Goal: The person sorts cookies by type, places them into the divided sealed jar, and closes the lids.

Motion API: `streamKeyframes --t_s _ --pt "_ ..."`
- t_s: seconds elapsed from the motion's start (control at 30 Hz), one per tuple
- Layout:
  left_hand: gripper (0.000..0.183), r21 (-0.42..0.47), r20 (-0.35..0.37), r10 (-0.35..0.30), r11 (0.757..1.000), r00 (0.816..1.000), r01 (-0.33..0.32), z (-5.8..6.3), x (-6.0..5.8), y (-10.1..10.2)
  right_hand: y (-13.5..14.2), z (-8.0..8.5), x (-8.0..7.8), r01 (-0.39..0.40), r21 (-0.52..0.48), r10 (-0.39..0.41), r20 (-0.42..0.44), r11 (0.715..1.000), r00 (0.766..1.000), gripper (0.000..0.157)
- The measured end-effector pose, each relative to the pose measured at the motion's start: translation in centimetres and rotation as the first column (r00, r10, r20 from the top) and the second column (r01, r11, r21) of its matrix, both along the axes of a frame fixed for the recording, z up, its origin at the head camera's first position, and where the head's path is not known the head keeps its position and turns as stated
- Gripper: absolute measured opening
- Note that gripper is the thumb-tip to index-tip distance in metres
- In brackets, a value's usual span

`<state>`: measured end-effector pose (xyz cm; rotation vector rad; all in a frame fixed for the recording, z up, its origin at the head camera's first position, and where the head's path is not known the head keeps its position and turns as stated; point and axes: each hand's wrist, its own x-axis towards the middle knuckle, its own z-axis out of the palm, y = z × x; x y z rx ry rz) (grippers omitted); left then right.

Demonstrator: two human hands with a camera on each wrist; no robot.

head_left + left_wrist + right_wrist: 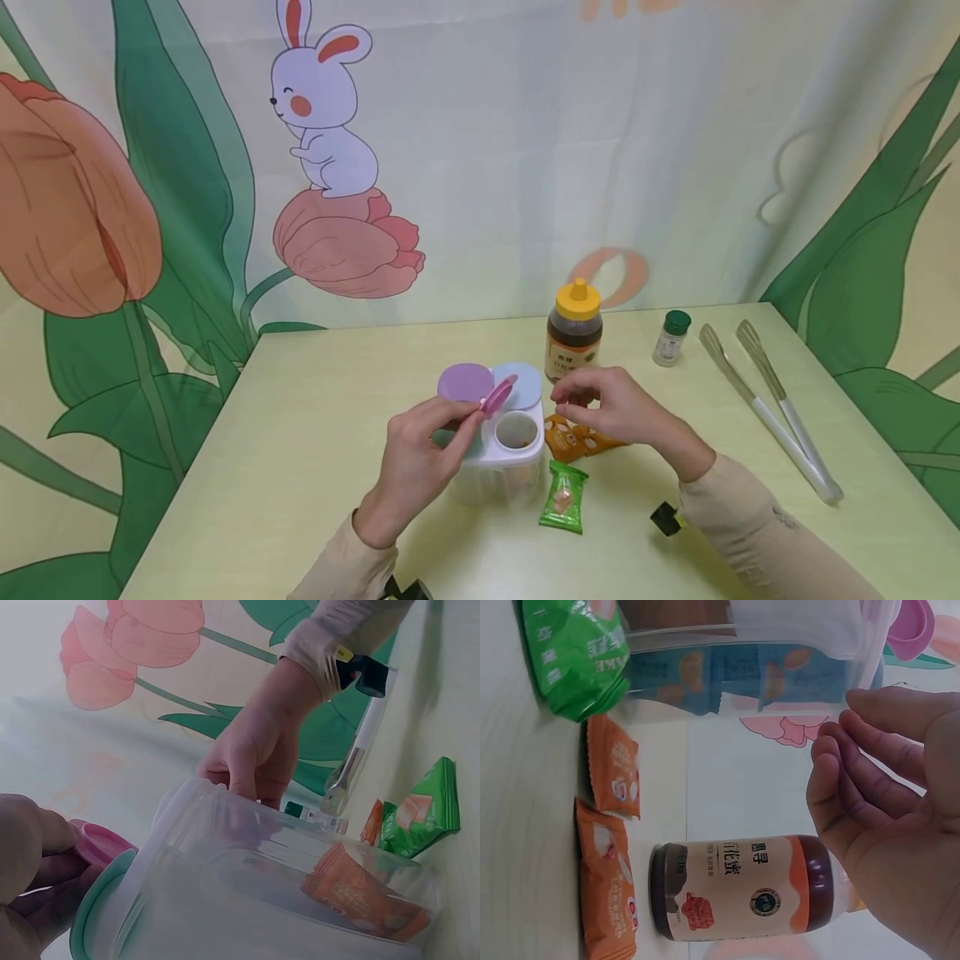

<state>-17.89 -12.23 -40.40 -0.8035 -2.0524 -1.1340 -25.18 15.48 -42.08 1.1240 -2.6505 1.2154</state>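
A clear storage box (495,483) with a white top and round openings stands in front of me. Between thumb and fingers my left hand (423,450) pinches a pink round lid (498,397), tipped up beside one uncovered opening (517,430). Purple (465,382) and pale blue (519,385) lids cover the back openings; a green lid (90,907) shows under the left hand. Through the walls appear an orange packet (364,892) and blue packets (799,675). My right hand (618,404) hovers at the box's right side, fingers loosely bent, holding nothing.
Orange snack packets (564,440) and a green packet (566,500) lie right of the box. Behind them stands a honey bottle (573,348) with a yellow cap. Farther right are a green-capped small jar (670,343) and metal tongs (780,427). A printed curtain (487,167) hangs behind the table.
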Motion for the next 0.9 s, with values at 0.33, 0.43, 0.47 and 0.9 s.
streamKeyframes --t_s 0.33,0.43,0.47,0.9 --pt "0.011 0.005 -0.011 -0.012 1.000 1.000 0.012 0.0 0.0 0.0 0.3 -1.3 -0.9 -0.009 0.096 0.009 -0.006 0.995 1.000 0.014" --pt "0.010 0.002 -0.007 -0.003 1.000 1.000 0.003 0.0 0.1 0.0 0.3 -1.8 -1.1 -0.016 0.115 0.014 0.010 0.993 1.000 0.015" --pt "0.010 0.002 -0.005 -0.002 1.000 1.000 0.002 -0.1 0.2 0.0 0.2 -1.9 -1.2 -0.014 0.125 0.012 0.022 0.992 1.000 0.015" --pt "0.016 0.013 -0.039 -0.023 1.000 0.999 0.023 0.0 0.1 0.1 0.3 -3.4 -1.9 -0.031 0.191 0.016 0.080 0.981 0.997 0.022"
